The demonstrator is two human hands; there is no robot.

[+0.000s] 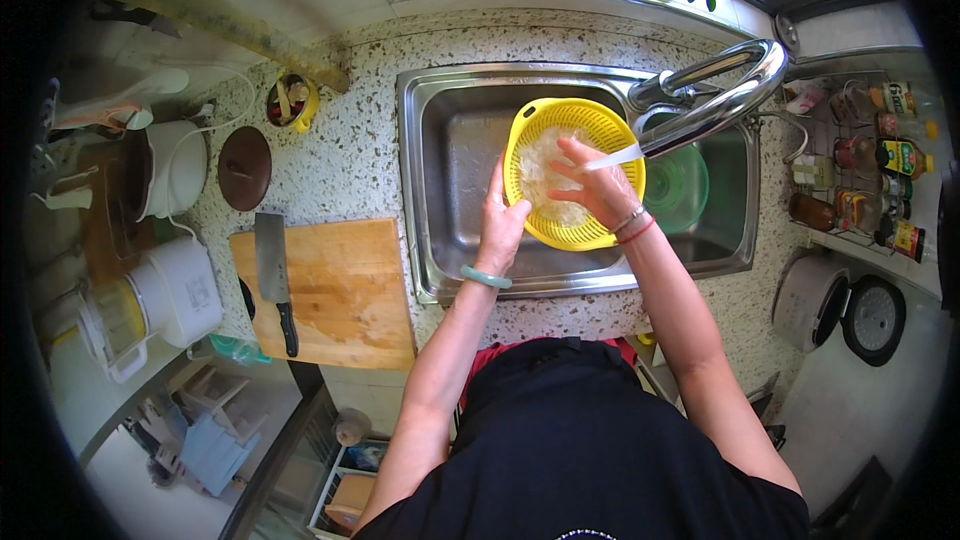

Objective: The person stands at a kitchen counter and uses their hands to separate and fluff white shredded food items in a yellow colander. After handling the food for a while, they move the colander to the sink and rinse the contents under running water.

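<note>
My left hand (500,228) grips the left rim of a yellow plastic colander (615,128), with the thumb over the edge. The colander is held tilted over the left basin of a steel sink (450,160). Inside it lies a pale, whitish, wet mass (540,165), too unclear to name. Over that mass my right hand (600,190) reaches in with its fingers spread, holding nothing that I can see. Water (615,157) runs from the chrome faucet (740,100) onto this hand and into the colander.
A green translucent bowl (688,190) sits in the right basin. Left of the sink, a cleaver (271,260) lies on a wooden cutting board (345,290). Behind are a brown lid (244,168) and a yellow cup (305,115). A rack (850,160) of bottles stands at right.
</note>
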